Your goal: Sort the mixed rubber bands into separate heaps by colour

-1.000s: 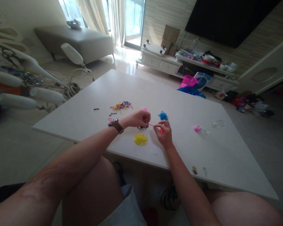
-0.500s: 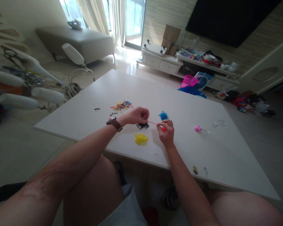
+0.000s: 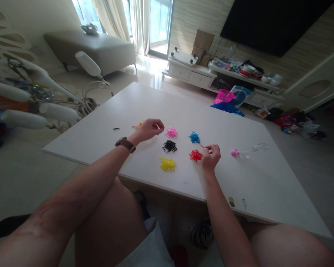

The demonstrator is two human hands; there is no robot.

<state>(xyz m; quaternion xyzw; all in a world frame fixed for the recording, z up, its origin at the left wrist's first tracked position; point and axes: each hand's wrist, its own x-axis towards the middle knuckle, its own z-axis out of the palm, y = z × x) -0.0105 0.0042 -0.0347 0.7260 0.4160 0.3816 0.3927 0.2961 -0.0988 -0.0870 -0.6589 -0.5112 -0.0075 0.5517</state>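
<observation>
Between the thumb and fingertips of my right hand (image 3: 211, 155) is a small red rubber band (image 3: 202, 146), its end sticking out to the left. Just beneath lies a pile of red rubber bands (image 3: 195, 155). My left hand (image 3: 151, 128) hovers with loosely curled fingers, somewhat apart, and nothing visible in them. It partly covers a mixed-colour pile of bands (image 3: 136, 126). Right of it lies a pink pile (image 3: 171, 132). A black pile (image 3: 170, 146), a yellow pile (image 3: 168, 164) and a blue pile (image 3: 194, 137) are close by.
On the white table (image 3: 233, 174) a clear bottle with a pink cap (image 3: 235, 152) lies at the right. A small cartoon figure (image 3: 232, 201) is near the front edge. A short black piece (image 3: 116, 128) sits at the left. White lamp arms (image 3: 55, 111) crowd the table's left side.
The red band, stretched between both hands before, is now only in my right hand, which moved right. My left hand let go and moved left, uncovering the pink and black piles.
</observation>
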